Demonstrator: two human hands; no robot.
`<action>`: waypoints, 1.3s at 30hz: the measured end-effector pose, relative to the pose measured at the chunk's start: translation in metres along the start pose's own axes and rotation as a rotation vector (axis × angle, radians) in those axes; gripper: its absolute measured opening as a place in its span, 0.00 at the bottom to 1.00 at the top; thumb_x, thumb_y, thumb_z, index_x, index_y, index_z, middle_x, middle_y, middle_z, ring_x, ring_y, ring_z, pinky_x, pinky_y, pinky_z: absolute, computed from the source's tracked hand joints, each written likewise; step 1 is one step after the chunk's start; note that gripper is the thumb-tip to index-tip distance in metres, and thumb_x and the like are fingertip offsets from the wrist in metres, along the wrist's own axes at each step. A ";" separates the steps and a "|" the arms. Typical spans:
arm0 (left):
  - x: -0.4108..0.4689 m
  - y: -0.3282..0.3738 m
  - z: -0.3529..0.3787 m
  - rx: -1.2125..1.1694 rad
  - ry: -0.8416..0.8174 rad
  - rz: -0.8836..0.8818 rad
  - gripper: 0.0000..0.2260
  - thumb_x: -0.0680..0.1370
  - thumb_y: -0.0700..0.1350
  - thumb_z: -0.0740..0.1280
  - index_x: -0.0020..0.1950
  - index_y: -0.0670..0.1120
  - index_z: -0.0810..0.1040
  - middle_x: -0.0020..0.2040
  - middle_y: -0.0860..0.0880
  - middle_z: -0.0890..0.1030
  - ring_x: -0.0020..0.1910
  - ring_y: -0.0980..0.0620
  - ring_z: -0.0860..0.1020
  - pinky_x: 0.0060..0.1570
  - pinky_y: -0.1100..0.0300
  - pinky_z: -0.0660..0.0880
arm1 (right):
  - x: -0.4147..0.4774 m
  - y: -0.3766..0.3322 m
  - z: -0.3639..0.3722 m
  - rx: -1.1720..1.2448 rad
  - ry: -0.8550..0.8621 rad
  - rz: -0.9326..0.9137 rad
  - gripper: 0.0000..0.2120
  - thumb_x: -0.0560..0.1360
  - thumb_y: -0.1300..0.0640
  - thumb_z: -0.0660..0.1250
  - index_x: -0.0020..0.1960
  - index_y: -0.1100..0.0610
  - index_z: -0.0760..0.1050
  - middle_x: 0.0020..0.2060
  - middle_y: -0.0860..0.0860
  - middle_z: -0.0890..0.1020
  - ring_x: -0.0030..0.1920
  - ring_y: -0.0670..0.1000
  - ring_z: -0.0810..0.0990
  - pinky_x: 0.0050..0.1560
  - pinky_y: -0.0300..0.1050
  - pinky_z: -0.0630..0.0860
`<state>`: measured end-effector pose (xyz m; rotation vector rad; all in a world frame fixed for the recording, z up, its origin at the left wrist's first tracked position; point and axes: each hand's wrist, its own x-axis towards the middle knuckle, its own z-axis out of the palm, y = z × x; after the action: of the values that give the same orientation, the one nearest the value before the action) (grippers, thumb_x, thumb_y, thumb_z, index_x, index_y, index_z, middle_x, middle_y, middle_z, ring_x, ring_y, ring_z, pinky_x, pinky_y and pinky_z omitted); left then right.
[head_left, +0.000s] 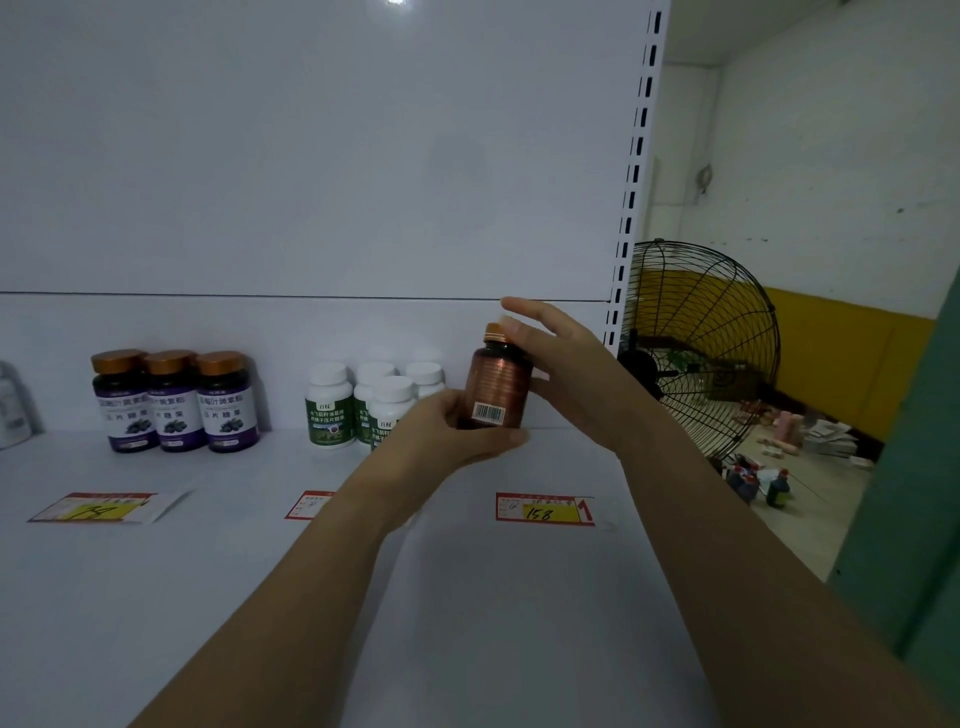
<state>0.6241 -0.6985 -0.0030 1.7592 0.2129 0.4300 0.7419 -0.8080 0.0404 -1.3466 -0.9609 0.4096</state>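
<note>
**On the shelf: copper bottle held between two hands**

Across the lower frame runs a white metal shelf (156, 597), backed by a plain white panel (311, 156) and bounded on the right by a slotted white upright (636, 156). Beyond the upright stands a black wire-caged floor fan (717, 338) against a yellow and white wall.

Both bare forearms reach in from the bottom edge. The left hand (447, 431) grips the lower body of a copper-brown plastic bottle with an orange-gold screw cap (498, 384), fingers curled round it and thumb near its base. The right hand (571, 374) comes in from the bottle's right, with its fingers stretched out, loosely together, over the cap. One fingertip (511, 327) rests on the cap edge and the thumb lies against the bottle's side.

The bottle is upright, with its white barcode sticker turned to the camera. It is held at the right rear part of the shelf, just right of the white bottles. Whether its base touches the shelf cannot be told.

Three dark purple-labelled bottles with gold caps (176, 410) stand in a tight row at left rear. A cluster of white bottles with green labels and white caps (330, 410) stands mid-shelf, partly behind the left hand.

Three red-and-yellow paper price tags lie flat near the front: one marked 158 (543, 509) below the held bottle, one (98, 506) at left, and one (306, 505) half hidden by the left forearm.
</note>
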 end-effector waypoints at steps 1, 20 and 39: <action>0.000 0.000 0.000 0.064 0.051 0.016 0.24 0.65 0.48 0.78 0.59 0.47 0.77 0.51 0.48 0.83 0.52 0.51 0.81 0.56 0.57 0.77 | 0.000 0.000 0.001 -0.056 0.035 0.003 0.20 0.75 0.50 0.68 0.66 0.52 0.71 0.59 0.53 0.79 0.59 0.51 0.79 0.60 0.47 0.76; -0.002 0.004 0.005 0.050 0.056 0.054 0.17 0.67 0.46 0.77 0.54 0.53 0.78 0.47 0.55 0.84 0.46 0.61 0.82 0.43 0.70 0.75 | 0.004 0.004 -0.003 -0.026 0.159 -0.016 0.20 0.72 0.50 0.72 0.62 0.54 0.75 0.56 0.54 0.80 0.53 0.52 0.82 0.57 0.49 0.79; 0.002 0.006 0.002 0.021 0.295 0.306 0.25 0.66 0.31 0.75 0.58 0.48 0.73 0.50 0.57 0.80 0.46 0.66 0.79 0.42 0.74 0.75 | -0.009 -0.016 0.004 -0.042 -0.261 -0.189 0.25 0.70 0.70 0.70 0.63 0.53 0.73 0.59 0.51 0.79 0.62 0.47 0.76 0.62 0.44 0.74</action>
<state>0.6261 -0.7009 0.0033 1.7491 0.1556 0.9139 0.7295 -0.8156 0.0518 -1.2462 -1.3084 0.4294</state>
